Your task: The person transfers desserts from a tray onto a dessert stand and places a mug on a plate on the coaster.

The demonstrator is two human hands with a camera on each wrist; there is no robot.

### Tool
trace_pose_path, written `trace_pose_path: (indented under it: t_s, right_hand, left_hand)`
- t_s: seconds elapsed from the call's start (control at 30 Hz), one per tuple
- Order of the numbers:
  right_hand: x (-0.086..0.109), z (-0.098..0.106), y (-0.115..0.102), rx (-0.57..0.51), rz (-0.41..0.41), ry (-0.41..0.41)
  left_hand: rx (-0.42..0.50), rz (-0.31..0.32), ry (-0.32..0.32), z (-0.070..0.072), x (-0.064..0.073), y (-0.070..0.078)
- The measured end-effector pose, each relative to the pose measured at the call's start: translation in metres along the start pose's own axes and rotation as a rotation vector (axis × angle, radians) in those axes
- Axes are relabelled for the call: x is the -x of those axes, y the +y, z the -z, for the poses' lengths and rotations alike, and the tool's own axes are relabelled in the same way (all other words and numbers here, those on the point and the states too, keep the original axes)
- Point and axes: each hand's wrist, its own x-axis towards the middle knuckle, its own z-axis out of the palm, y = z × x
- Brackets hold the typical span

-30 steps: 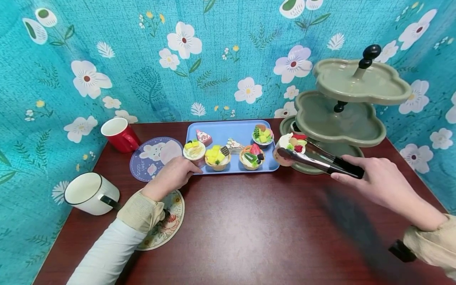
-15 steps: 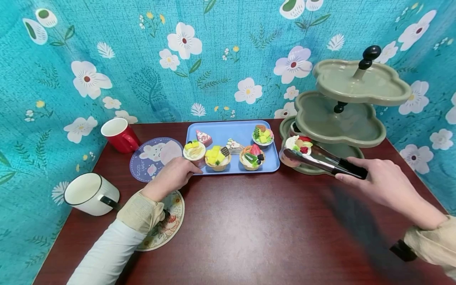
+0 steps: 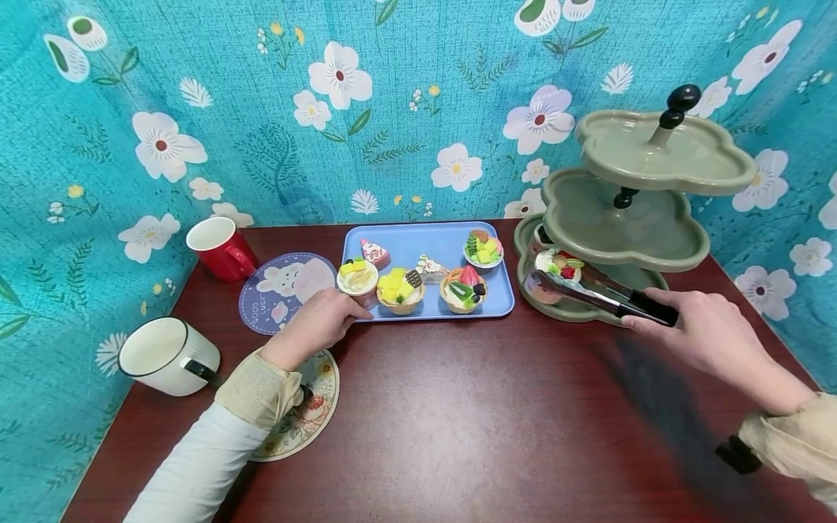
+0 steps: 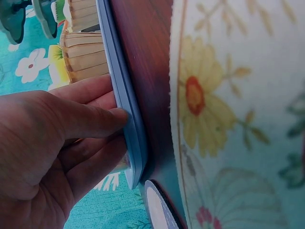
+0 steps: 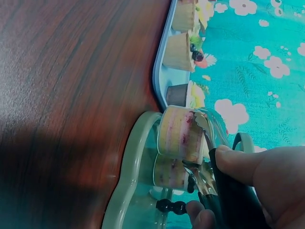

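Observation:
My left hand (image 3: 320, 319) pinches the near left edge of the blue tray (image 3: 418, 236); in the left wrist view its thumb presses the rim (image 4: 125, 95). My right hand (image 3: 709, 334) grips black-handled metal tongs (image 3: 591, 294). Between the tongs' ends is a clear dessert cup (image 5: 176, 131) of layered cake, topped with cream and fruit. This cup is over the bottom tier (image 3: 578, 314) of a green three-tier stand, upright, beside a second layered cup (image 5: 167, 171) partly hidden under the middle tier (image 3: 621, 225).
On the tray are fruit tarts (image 3: 400, 290), cake slices (image 3: 375, 253) and a cream cup (image 3: 357, 277). Left stand a red mug (image 3: 219, 250) and a white mug (image 3: 166, 356). A purple mat (image 3: 261, 294) and a floral mat (image 3: 314, 414) lie near my left arm.
My right hand has moved slightly right, carrying the dessert cup in the tongs from beside the tray over the stand's bottom tier. The left hand stays at the tray edge.

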Motion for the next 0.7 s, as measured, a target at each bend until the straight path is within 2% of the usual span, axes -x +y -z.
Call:
trace_pose_path:
  t_s: [0.43,0.7]
  right_hand:
    - [-0.003,-0.006,0.012,-0.037,-0.036,-0.005]
    - [-0.005,-0.010,0.016,0.001,-0.046,-0.006]
  left_hand:
    - [0.003,0.002,0.001,-0.001,0.000,0.000]
    - [0.005,0.006,-0.001,-0.001,0.000,0.000]
